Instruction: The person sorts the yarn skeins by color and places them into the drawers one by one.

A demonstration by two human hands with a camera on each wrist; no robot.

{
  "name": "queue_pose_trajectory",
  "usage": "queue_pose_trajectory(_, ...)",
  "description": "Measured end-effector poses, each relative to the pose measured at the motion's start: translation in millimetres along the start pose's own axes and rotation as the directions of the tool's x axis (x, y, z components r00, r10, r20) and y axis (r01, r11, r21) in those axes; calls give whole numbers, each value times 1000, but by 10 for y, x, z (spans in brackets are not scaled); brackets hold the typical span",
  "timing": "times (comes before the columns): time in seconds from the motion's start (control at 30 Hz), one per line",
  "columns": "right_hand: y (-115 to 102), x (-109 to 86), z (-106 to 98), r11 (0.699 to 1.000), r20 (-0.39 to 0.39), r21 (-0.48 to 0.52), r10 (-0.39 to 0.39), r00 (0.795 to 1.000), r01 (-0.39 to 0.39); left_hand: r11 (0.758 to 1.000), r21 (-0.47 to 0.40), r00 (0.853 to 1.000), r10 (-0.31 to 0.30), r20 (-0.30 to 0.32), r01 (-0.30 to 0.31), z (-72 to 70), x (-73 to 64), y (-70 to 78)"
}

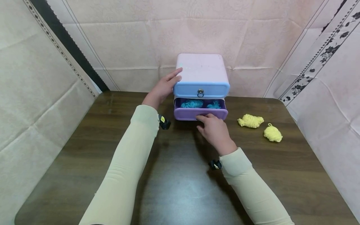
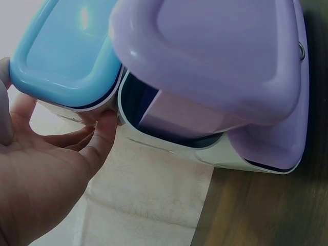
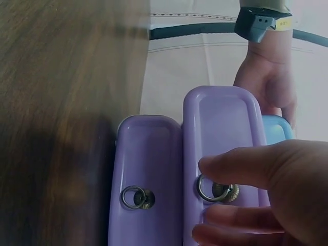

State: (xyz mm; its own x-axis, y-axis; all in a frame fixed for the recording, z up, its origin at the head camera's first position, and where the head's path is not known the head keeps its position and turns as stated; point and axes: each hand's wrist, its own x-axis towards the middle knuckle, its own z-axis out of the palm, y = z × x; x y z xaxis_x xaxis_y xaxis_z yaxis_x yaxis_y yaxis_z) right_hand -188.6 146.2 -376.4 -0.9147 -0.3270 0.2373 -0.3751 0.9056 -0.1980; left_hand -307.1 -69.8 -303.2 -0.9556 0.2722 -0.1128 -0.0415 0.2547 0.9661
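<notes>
A small drawer cabinet (image 1: 201, 67) with a white top stands near the back of the table. Its blue top drawer (image 1: 185, 89) is closed. Below it, a purple drawer (image 1: 182, 114) is pulled out, showing bundles of blue yarn (image 1: 192, 103) inside. My left hand (image 1: 163, 89) lies against the cabinet's left side beside the blue drawer, fingers spread along its edges. At the purple drawer's front is my right hand (image 1: 216, 132). In the right wrist view, its thumb and fingers lie around the metal ring pull (image 3: 205, 189), without a visible pinch.
Two yellow yarn bundles, one nearer (image 1: 251, 121) and one farther right (image 1: 272, 133), lie on the brown wooden table (image 1: 180, 187). A second purple drawer (image 3: 148, 159) sits below the pulled-out one. Pale patterned cloth (image 1: 126, 40) hangs behind the cabinet.
</notes>
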Motion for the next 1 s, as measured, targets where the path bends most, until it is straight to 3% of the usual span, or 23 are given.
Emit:
queue_pose_trajectory(0.17,-2,8,29,1000,-17,-3,-8,1000,8,1000,2,1000,-4,8,4,25,-120,98)
queue_pose_trajectory(0.53,10,22,86,999,-117,23,-34,993,37,1000,0,1000,-3,7,3,17,-115,88)
queue_pose_trajectory(0.73,25,44,127,997,-161,61,-41,986,51,1000,-7,1000,-2,8,2,-2,-23,25)
queue_pose_trajectory(1.0,11,97,83,993,-117,117,-11,993,24,1000,6,1000,15,-25,-15,-14,140,-128)
